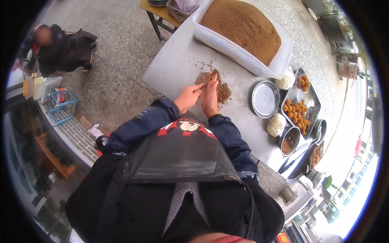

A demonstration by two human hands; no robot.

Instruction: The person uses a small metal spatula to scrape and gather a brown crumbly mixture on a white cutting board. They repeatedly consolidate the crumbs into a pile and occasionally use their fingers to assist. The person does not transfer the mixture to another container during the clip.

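My left hand (189,96) is at the near edge of a metal-topped table (170,65), its fingers curled in and its fingertips close to my right hand. A thin dark edge shows between the hands; whether the left hand grips it cannot be told. Held nearly flat, my right hand (210,95) points away from me, its fingers touching a heap of crumbly brown mixture (223,91). Part of that heap is hidden behind the hands. Crumbs lie scattered beyond it. A large white plastic tub (237,45) of brown granular filling (241,25) stands past the heap.
To the right are a round metal plate (265,99), white dough lumps (276,124), a metal tray (314,104) with orange-brown balls (293,113), and a metal bowl (289,141). A wooden-topped side table (162,10) adjoins the far left. A person (62,50) sits farther left.
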